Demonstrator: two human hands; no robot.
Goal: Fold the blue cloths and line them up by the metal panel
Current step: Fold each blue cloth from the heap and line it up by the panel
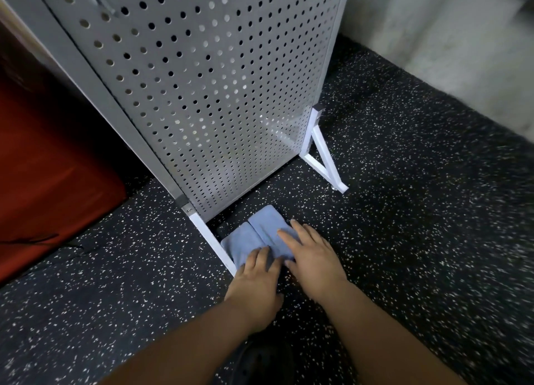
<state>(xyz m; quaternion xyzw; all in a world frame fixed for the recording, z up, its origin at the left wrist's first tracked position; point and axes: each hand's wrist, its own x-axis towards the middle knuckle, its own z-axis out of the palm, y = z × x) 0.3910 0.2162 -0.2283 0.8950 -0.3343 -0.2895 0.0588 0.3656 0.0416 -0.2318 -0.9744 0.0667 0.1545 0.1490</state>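
Two folded blue cloths lie side by side on the speckled floor at the foot of the perforated metal panel [213, 89]. The left cloth [241, 241] sits against the panel's white left foot [212, 241]. The right cloth [265, 225] touches it along one edge. My left hand [257, 277] rests on the near edge of the left cloth with its fingers straight. My right hand [310, 254] lies flat on the right cloth, fingers spread, covering its near right corner.
The panel stands on white angled feet, the right foot [326, 162] reaching out onto the black speckled floor [404, 211]. A red-brown surface [49, 153] fills the left side. A pale wall [462, 52] runs along the back right.
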